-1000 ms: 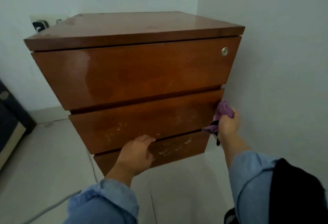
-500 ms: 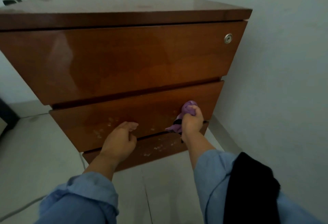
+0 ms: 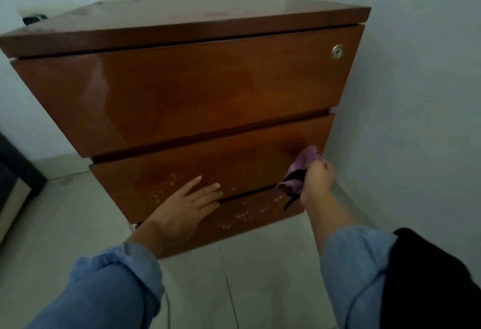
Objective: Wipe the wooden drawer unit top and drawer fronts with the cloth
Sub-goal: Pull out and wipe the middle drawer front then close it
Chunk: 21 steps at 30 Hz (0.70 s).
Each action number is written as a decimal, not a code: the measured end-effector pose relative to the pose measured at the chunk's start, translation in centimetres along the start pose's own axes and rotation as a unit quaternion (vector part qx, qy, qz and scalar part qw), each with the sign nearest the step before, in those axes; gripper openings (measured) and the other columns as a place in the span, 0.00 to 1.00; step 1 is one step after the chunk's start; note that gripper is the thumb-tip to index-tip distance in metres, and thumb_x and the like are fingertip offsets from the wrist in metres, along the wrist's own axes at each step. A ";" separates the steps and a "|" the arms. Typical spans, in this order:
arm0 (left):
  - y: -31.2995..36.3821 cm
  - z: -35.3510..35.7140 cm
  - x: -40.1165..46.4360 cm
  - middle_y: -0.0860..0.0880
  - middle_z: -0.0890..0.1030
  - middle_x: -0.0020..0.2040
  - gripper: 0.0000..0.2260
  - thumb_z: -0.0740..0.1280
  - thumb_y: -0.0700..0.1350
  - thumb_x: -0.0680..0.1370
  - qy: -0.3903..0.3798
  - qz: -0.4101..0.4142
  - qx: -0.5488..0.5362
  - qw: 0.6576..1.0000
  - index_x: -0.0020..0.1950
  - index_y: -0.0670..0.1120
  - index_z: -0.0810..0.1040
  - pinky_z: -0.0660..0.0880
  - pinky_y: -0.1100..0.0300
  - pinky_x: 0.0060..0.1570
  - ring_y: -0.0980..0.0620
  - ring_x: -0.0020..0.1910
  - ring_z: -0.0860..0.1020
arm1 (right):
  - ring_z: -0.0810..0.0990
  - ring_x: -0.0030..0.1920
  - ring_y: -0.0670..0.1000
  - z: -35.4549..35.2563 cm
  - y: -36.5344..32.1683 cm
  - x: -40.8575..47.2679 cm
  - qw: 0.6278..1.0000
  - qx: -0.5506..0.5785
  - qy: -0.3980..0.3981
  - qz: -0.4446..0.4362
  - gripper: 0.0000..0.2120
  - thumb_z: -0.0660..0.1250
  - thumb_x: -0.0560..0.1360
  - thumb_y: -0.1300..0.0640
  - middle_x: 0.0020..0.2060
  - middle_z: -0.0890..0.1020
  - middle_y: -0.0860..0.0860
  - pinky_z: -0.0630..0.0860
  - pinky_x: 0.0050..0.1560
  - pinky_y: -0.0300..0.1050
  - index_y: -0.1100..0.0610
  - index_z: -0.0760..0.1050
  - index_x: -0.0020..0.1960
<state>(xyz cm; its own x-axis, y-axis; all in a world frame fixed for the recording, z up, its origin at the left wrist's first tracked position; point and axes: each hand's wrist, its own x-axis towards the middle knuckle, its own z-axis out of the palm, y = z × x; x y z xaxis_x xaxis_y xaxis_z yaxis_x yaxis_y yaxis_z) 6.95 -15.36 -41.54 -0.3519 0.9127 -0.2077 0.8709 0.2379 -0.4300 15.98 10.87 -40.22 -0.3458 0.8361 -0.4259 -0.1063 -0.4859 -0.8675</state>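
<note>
Wooden and glossy, the drawer unit (image 3: 197, 89) stood in the corner with its top and upper drawer front looking clean, while the middle drawer front (image 3: 208, 170) and the bottom drawer front (image 3: 250, 219) still carried pale speckled marks. Half a second earlier the right hand (image 3: 316, 181) had been rubbing nearer the middle of that front; now it had swung back to the right end, fist clenched around the bunched purple cloth (image 3: 302, 170), pressed at the seam between the two lower drawers. The left hand (image 3: 187, 203) had opened from a loose curl and lay flat, grasping nothing, fingers spread over that seam to steady the unit, so I judged the speckled patches remained to be wiped.
</note>
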 end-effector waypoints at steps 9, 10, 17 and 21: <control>-1.5 5.0 0.4 0.47 0.21 0.71 0.38 0.56 0.43 0.78 0.056 -0.042 0.116 0.991 0.75 0.43 0.29 0.17 0.39 0.59 0.47 0.68 0.19 | 0.67 0.69 0.63 2.4 0.7 5.5 0.996 -0.027 0.081 -0.002 0.22 0.48 0.82 0.51 0.75 0.57 0.58 0.64 0.69 0.62 0.43 0.52 0.76; -1.9 5.9 0.1 0.47 0.25 0.74 0.40 0.59 0.44 0.76 0.090 -0.045 0.128 0.987 0.76 0.42 0.32 0.21 0.39 0.64 0.47 0.72 0.24 | 0.61 0.73 0.62 3.4 0.9 5.1 0.989 -0.079 0.121 -0.010 0.24 0.46 0.83 0.50 0.77 0.51 0.58 0.59 0.71 0.58 0.46 0.46 0.77; -3.1 8.8 -0.3 0.49 0.41 0.79 0.49 0.72 0.50 0.69 0.139 -0.057 0.164 0.975 0.79 0.44 0.42 0.36 0.42 0.74 0.49 0.78 0.40 | 0.66 0.66 0.66 8.8 5.1 -0.2 0.972 -0.131 0.180 0.071 0.25 0.47 0.82 0.50 0.73 0.57 0.60 0.64 0.65 0.56 0.53 0.49 0.77; -3.1 9.0 -0.9 0.48 0.43 0.79 0.45 0.68 0.48 0.71 0.170 -0.065 0.194 0.964 0.78 0.43 0.42 0.37 0.41 0.74 0.49 0.78 0.42 | 0.62 0.71 0.62 11.3 8.8 -3.9 0.982 -0.116 0.074 0.129 0.27 0.48 0.81 0.52 0.75 0.53 0.57 0.62 0.69 0.52 0.55 0.45 0.78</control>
<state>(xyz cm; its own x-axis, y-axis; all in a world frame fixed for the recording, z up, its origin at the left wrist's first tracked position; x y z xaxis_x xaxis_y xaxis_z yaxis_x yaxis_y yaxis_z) 1.44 -19.92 -47.94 -0.2584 0.9556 0.1414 0.6095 0.2748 -0.7436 5.83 0.43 -43.32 -0.1913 0.7288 -0.6575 0.1890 -0.6300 -0.7533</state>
